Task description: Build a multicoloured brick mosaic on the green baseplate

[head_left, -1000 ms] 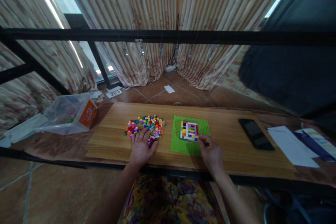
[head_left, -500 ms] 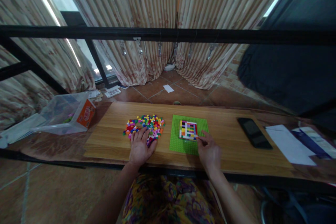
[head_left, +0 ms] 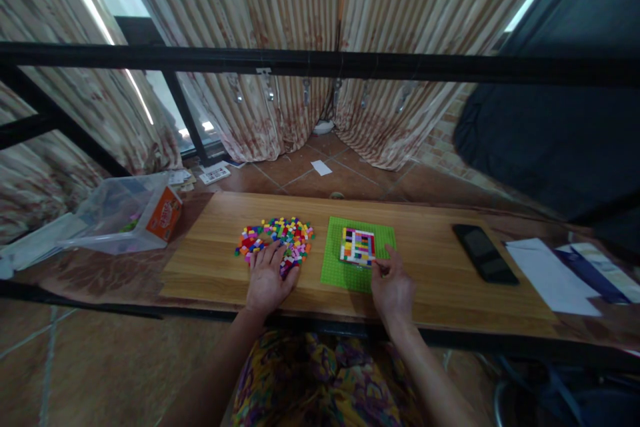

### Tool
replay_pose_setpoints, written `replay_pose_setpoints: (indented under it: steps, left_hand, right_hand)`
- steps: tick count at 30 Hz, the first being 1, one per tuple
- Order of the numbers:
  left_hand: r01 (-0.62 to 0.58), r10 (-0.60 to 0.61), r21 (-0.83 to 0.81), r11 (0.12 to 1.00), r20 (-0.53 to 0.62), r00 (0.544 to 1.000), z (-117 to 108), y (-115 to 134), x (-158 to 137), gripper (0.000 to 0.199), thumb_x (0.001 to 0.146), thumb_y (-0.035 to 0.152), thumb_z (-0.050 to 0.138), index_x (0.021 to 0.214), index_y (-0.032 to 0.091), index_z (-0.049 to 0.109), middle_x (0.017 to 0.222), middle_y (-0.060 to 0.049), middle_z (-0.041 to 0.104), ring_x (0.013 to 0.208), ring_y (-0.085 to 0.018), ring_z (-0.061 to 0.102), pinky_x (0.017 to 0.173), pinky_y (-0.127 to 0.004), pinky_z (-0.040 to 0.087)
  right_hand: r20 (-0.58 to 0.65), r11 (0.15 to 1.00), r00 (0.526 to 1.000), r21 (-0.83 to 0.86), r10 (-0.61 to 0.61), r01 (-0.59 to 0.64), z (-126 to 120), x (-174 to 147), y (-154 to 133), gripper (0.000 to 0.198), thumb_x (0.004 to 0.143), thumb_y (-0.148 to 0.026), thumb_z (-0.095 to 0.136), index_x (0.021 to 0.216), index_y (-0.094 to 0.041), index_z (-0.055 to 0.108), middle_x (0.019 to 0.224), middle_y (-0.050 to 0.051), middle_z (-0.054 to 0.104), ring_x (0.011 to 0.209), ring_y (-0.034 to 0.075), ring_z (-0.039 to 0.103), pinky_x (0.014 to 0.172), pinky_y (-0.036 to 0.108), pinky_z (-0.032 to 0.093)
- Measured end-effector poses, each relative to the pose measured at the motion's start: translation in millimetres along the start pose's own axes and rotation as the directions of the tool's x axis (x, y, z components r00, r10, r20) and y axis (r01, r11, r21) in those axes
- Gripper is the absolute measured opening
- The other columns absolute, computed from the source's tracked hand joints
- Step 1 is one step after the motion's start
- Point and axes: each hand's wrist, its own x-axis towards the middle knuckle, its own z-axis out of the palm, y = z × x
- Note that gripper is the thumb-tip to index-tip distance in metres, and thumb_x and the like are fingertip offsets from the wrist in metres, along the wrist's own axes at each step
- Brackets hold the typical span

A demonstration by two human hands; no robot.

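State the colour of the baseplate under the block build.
The baseplate is bright green; the head view, the only one, shows it best.

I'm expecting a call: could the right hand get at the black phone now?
Probably yes: the black phone lies to the right of the right hand, with nothing visible between them on the wooden board.

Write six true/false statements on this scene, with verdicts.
1. The left hand lies over the near part of the brick pile. True.
2. The brick build sits on a green baseplate. True.
3. The baseplate is left of the brick pile. False: right of it.
4. The right hand is at the brick build's near right corner. True.
5. The brick pile is one colour. False: many colours.
6. The left hand touches the baseplate. False: it's over the brick pile.
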Motion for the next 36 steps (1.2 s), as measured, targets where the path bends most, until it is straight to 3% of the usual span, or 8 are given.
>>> replay_pose_setpoints:
  steps: [10, 15, 20, 36]
  left_hand:
    - [0.000, 0.000, 0.003, 1.000, 0.005, 1.000, 0, -1, 0, 0.044, 0.084, 0.045, 0.055, 0.121, 0.021, 0.056, 0.132, -0.011, 0.056, 0.118, -0.031, 0.050, 0.104, -0.050, 0.034]
    - [0.011, -0.011, -0.001, 1.000, 0.002, 1.000, 0, 0, 0, 0.044, 0.083, 0.045, 0.056, 0.120, 0.022, 0.057, 0.131, -0.010, 0.057, 0.116, -0.031, 0.051, 0.103, -0.050, 0.034]
    - [0.007, -0.007, 0.004, 1.000, 0.009, 1.000, 0, 0, 0, 0.044, 0.083, 0.044, 0.056, 0.121, 0.022, 0.057, 0.131, -0.010, 0.056, 0.117, -0.031, 0.051, 0.103, -0.050, 0.034]
    - [0.013, -0.013, -0.002, 1.000, 0.013, 1.000, 2, -1, -1, 0.045, 0.083, 0.045, 0.056, 0.122, 0.022, 0.057, 0.132, -0.010, 0.056, 0.118, -0.031, 0.050, 0.105, -0.049, 0.033]
  right_hand:
    - [0.070, 0.997, 0.997, 0.065, 0.032, -0.036, 7, -8, 12, 0.049, 0.080, -0.039, 0.047, 0.119, -0.011, 0.059, 0.087, 0.013, 0.074, 0.071, 0.024, 0.068, 0.063, 0.034, 0.049]
    - [0.108, 0.974, 0.993, 0.211, 0.057, -0.079, 2, -7, 17, 0.050, 0.080, -0.045, 0.053, 0.116, -0.011, 0.060, 0.091, 0.015, 0.074, 0.075, 0.024, 0.069, 0.068, 0.036, 0.052]
    - [0.152, 0.918, 0.977, 0.345, 0.150, -0.195, 3, 2, 19, 0.052, 0.083, -0.053, 0.051, 0.109, -0.010, 0.064, 0.092, 0.017, 0.073, 0.079, 0.026, 0.069, 0.070, 0.038, 0.052]
    - [0.152, 0.902, 0.970, 0.363, 0.191, -0.234, 15, 8, 22, 0.046, 0.078, -0.051, 0.058, 0.096, -0.011, 0.070, 0.093, 0.016, 0.073, 0.081, 0.025, 0.067, 0.073, 0.036, 0.050]
